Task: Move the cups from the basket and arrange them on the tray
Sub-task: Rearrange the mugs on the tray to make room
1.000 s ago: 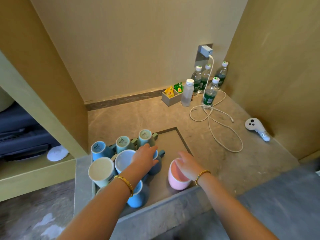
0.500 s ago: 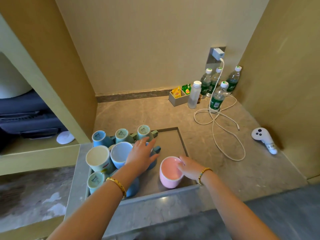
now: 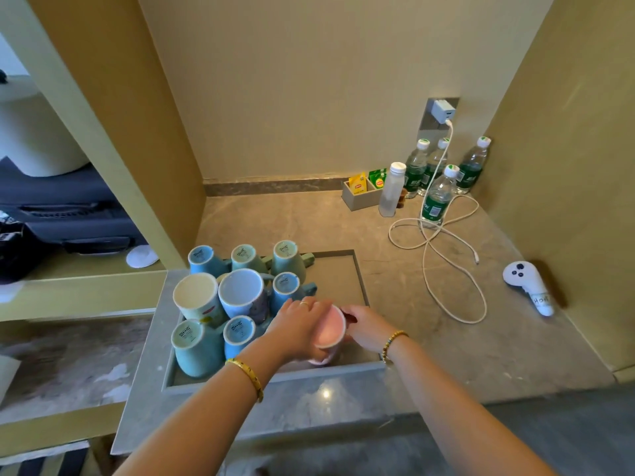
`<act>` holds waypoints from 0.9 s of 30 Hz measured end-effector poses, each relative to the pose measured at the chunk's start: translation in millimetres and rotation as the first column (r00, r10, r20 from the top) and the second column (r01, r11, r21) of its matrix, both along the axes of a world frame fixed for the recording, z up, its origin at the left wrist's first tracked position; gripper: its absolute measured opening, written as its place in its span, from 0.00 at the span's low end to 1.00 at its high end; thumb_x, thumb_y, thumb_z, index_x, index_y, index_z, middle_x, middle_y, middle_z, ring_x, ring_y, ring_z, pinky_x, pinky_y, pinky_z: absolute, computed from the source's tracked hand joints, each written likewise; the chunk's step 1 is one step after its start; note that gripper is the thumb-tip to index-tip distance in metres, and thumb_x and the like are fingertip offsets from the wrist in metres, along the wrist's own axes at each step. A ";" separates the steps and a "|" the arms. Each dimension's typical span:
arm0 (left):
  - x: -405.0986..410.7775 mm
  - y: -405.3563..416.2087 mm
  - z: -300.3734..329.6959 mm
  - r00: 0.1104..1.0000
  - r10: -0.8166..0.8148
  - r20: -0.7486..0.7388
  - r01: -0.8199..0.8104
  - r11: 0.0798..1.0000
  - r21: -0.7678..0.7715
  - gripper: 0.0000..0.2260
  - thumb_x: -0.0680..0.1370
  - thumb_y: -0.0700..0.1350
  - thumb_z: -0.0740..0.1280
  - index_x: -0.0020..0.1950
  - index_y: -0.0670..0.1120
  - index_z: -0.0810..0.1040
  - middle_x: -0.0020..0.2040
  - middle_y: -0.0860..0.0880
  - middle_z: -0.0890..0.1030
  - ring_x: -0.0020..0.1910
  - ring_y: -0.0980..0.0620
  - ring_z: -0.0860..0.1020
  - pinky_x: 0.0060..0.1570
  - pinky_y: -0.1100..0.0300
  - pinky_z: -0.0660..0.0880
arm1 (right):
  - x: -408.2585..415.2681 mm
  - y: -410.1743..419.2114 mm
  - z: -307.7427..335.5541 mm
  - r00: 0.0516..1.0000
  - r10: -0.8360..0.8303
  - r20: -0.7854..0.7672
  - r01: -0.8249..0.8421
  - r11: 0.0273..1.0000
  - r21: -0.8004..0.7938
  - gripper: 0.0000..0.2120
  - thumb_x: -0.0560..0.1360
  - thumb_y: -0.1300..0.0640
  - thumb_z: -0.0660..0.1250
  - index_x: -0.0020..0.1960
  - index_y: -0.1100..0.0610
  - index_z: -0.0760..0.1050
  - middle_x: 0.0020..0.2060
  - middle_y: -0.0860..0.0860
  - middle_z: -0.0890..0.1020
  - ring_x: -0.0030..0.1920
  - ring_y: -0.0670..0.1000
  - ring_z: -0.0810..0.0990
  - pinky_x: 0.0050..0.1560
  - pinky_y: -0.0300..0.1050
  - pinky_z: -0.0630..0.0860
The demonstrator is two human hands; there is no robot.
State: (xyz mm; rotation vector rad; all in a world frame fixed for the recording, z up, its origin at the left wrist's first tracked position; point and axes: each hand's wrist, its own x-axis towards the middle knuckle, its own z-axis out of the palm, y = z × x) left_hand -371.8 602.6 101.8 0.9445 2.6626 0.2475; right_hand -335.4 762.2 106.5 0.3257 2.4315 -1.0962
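Observation:
A pink cup [image 3: 330, 329] sits tilted in the sunken stone tray [image 3: 347, 280], its mouth turned toward me. My left hand [image 3: 298, 326] grips its left side and my right hand [image 3: 366, 326] grips its right side. Left of it, several blue and green cups [image 3: 288, 255] stand upside down on the tray. Two bigger cups, one cream [image 3: 196, 297] and one pale blue [image 3: 242, 293], stand mouth up among them. No basket shows in view.
On the stone counter [image 3: 395, 269] lie a looped white charging cable [image 3: 446, 255], several water bottles [image 3: 438, 197], a grey box of tea bags [image 3: 360, 197] and a white controller [image 3: 529, 286]. A wooden panel [image 3: 137, 132] walls the left side.
My left hand left the blue cups and came right onto the pink cup. The pink cup went from upright to tilted, held between both hands.

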 end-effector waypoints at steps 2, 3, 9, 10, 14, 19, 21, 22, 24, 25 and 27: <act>1.7 -9.2 0.1 0.998 0.061 -0.031 -0.062 0.998 -0.021 0.42 0.65 0.62 0.70 0.73 0.52 0.54 0.66 0.47 0.69 0.63 0.45 0.69 0.67 0.50 0.63 | -0.5 -3.7 0.3 0.999 -0.043 0.004 0.043 0.998 -0.045 0.20 0.78 0.63 0.56 0.70 0.56 0.65 0.66 0.53 0.73 0.64 0.52 0.72 0.61 0.42 0.68; 2.7 -13.7 -0.2 0.994 0.106 -0.034 -0.107 0.994 -0.031 0.43 0.66 0.62 0.69 0.74 0.52 0.53 0.66 0.46 0.69 0.63 0.44 0.69 0.66 0.50 0.62 | -0.6 -5.8 0.0 0.998 -0.060 0.003 0.060 0.997 -0.043 0.21 0.78 0.63 0.55 0.71 0.56 0.63 0.67 0.53 0.71 0.66 0.53 0.70 0.62 0.42 0.67; 4.7 -29.6 -1.0 0.964 0.262 -0.048 -0.266 0.958 -0.110 0.44 0.66 0.63 0.68 0.75 0.51 0.51 0.65 0.44 0.69 0.63 0.43 0.68 0.64 0.51 0.65 | -2.1 -26.7 -7.7 0.999 0.048 0.005 -0.048 0.999 -0.003 0.16 0.78 0.66 0.51 0.59 0.59 0.74 0.37 0.47 0.76 0.34 0.43 0.71 0.34 0.29 0.68; 4.3 -30.8 -1.1 0.965 0.258 -0.053 -0.263 0.958 -0.111 0.44 0.65 0.64 0.68 0.75 0.51 0.52 0.64 0.45 0.69 0.63 0.43 0.68 0.64 0.51 0.64 | -2.7 -30.7 -8.5 0.999 0.046 0.010 -0.046 0.998 -0.031 0.16 0.78 0.67 0.51 0.56 0.56 0.74 0.34 0.45 0.74 0.34 0.43 0.70 0.32 0.25 0.68; 3.9 -34.5 -0.9 0.958 0.275 -0.085 -0.284 0.950 -0.128 0.43 0.65 0.66 0.67 0.74 0.51 0.54 0.64 0.45 0.70 0.62 0.44 0.69 0.65 0.50 0.63 | -6.4 -43.0 -6.4 0.998 0.029 0.051 -0.022 0.992 -0.125 0.19 0.76 0.70 0.52 0.54 0.51 0.74 0.37 0.43 0.73 0.42 0.45 0.72 0.48 0.34 0.73; 4.6 -33.0 -2.9 0.947 0.299 -0.121 -0.315 0.938 -0.144 0.43 0.64 0.69 0.66 0.72 0.51 0.56 0.63 0.45 0.71 0.62 0.44 0.70 0.65 0.50 0.63 | -14.7 -47.4 -2.2 0.997 0.068 0.041 -0.066 0.997 -0.046 0.15 0.79 0.64 0.52 0.63 0.56 0.70 0.54 0.54 0.78 0.45 0.48 0.72 0.39 0.36 0.67; 5.6 -31.8 -4.6 0.943 0.302 -0.137 -0.320 0.938 -0.133 0.43 0.63 0.70 0.66 0.71 0.51 0.57 0.63 0.45 0.72 0.61 0.45 0.70 0.64 0.51 0.64 | -15.6 -46.3 0.2 0.996 0.061 0.058 -0.060 0.998 -0.018 0.14 0.79 0.63 0.52 0.62 0.58 0.70 0.54 0.55 0.77 0.45 0.49 0.71 0.38 0.37 0.66; 6.3 -31.8 -5.7 0.943 0.305 -0.137 -0.322 0.938 -0.128 0.43 0.63 0.70 0.66 0.71 0.51 0.57 0.62 0.45 0.72 0.61 0.45 0.70 0.64 0.51 0.65 | -16.4 -45.6 -1.5 0.996 0.061 0.061 -0.060 0.998 -0.016 0.14 0.79 0.63 0.52 0.62 0.59 0.69 0.55 0.56 0.77 0.46 0.49 0.71 0.41 0.37 0.67; 7.0 -33.4 -7.9 0.943 0.309 -0.125 -0.324 0.938 -0.121 0.43 0.63 0.70 0.65 0.71 0.51 0.57 0.63 0.46 0.71 0.61 0.45 0.70 0.64 0.51 0.65 | -16.6 -45.9 -3.3 0.996 0.053 0.065 -0.052 0.999 -0.016 0.14 0.79 0.63 0.52 0.62 0.59 0.70 0.56 0.57 0.78 0.47 0.50 0.72 0.46 0.39 0.66; 6.7 -34.4 -8.7 0.943 0.311 -0.119 -0.324 0.939 -0.117 0.44 0.63 0.70 0.65 0.71 0.52 0.56 0.64 0.46 0.71 0.61 0.45 0.70 0.64 0.51 0.65 | -16.3 -46.3 -3.8 0.997 0.047 0.065 -0.046 0.999 -0.018 0.14 0.79 0.63 0.52 0.62 0.59 0.70 0.56 0.57 0.78 0.47 0.50 0.72 0.47 0.39 0.67; 5.5 -36.9 -9.4 0.945 0.310 -0.101 -0.321 0.940 -0.117 0.45 0.63 0.71 0.65 0.72 0.52 0.55 0.65 0.46 0.70 0.63 0.45 0.70 0.66 0.50 0.64 | -16.0 -45.7 -6.5 0.998 0.031 0.062 -0.029 0.999 -0.037 0.14 0.79 0.64 0.52 0.62 0.58 0.70 0.54 0.56 0.78 0.48 0.50 0.72 0.46 0.38 0.68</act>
